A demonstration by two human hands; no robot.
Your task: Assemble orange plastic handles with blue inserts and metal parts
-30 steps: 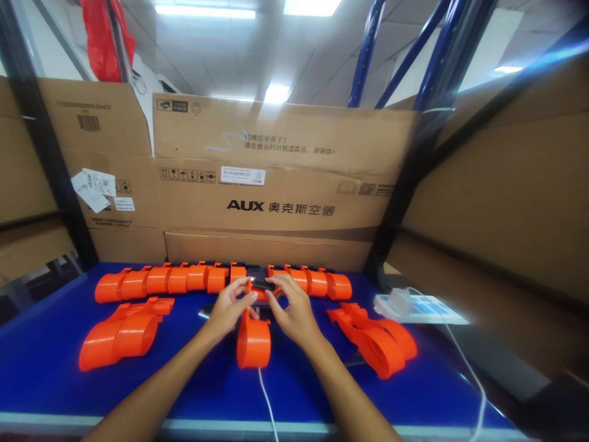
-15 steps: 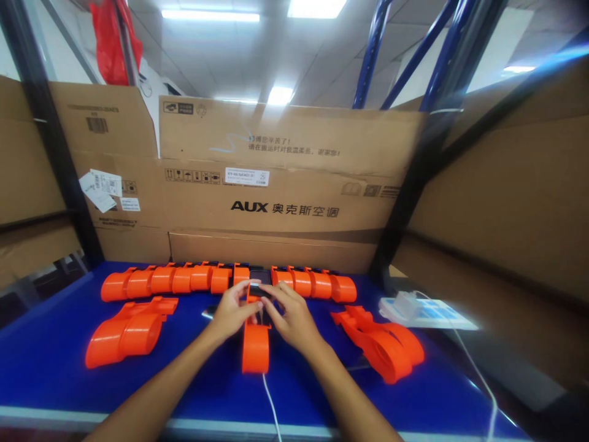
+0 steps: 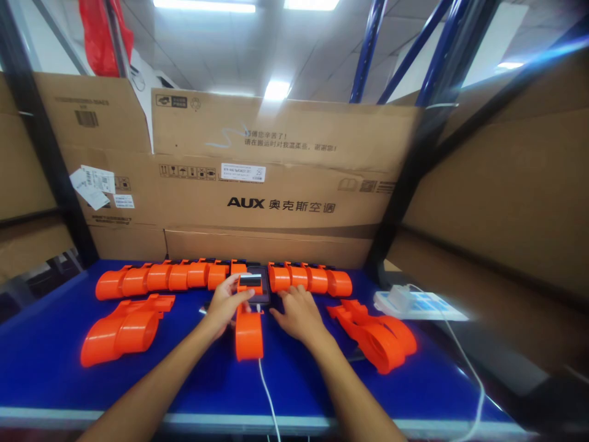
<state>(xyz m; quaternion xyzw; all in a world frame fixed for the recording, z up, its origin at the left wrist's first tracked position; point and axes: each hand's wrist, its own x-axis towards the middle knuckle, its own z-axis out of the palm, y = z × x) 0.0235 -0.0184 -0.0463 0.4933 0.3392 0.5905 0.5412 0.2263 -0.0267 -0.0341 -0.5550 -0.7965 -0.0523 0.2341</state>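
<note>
The person is working at a blue bench (image 3: 55,374), and both hands are meeting at an orange holder (image 3: 249,334) which is lying in the middle, near the front edge. The left hand (image 3: 225,305) is gripping the far end of this holder, with the fingers curled around a small dark device with a bright screen (image 3: 251,284) that is sitting in the orange clip; this grip is probably keeping the device steady in its seat. The right hand (image 3: 297,312) is resting flat on the bench just beside the holder, fingers spread and holding nothing, as if it is bracing. A white cable (image 3: 267,393) is running from the near end of the holder toward the person. Behind the hands, a row of orange pieces (image 3: 156,277) is lining up along the cardboard boxes (image 3: 276,196), with a gap where the device is placed. Two larger orange shells are lying apart, one on the left (image 3: 122,331) and one on the right (image 3: 375,336). A white charger (image 3: 400,299) is sitting at the far right.
</note>
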